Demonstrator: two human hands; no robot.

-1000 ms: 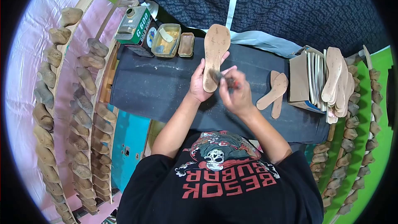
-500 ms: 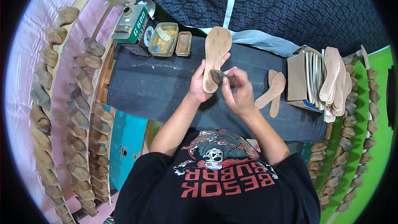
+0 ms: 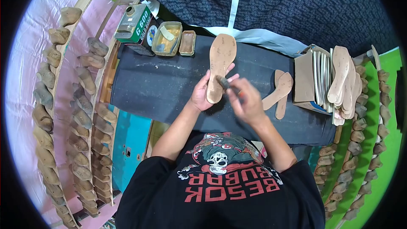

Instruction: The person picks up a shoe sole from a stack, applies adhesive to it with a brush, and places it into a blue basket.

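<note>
A tan shoe insole (image 3: 223, 51) lies across my left hand (image 3: 201, 94), its wide end pointing away from me and its narrow heel end near the palm. My left fingers wrap under it, with the tips showing at the right edge. In my right hand (image 3: 247, 104), blurred by motion, is a short dark brush (image 3: 224, 83) with a bit of red on its handle. The brush tip meets or nearly meets the insole's narrow part. Dark specks mark the insole's face.
Two insoles (image 3: 283, 89) lie crossed on the dark table (image 3: 169, 80). At right, a cardboard box (image 3: 306, 78) stands beside stacked insoles (image 3: 341, 74). A glue can (image 3: 135, 27), a tub (image 3: 167, 38) and a small tray (image 3: 187, 43) sit at back left. Racks of shoe lasts (image 3: 46, 118) flank both sides.
The insole has shifted slightly down toward me in my left hand's hold. My right hand and the brush have moved a little down and right, still over the insole's narrow part.
</note>
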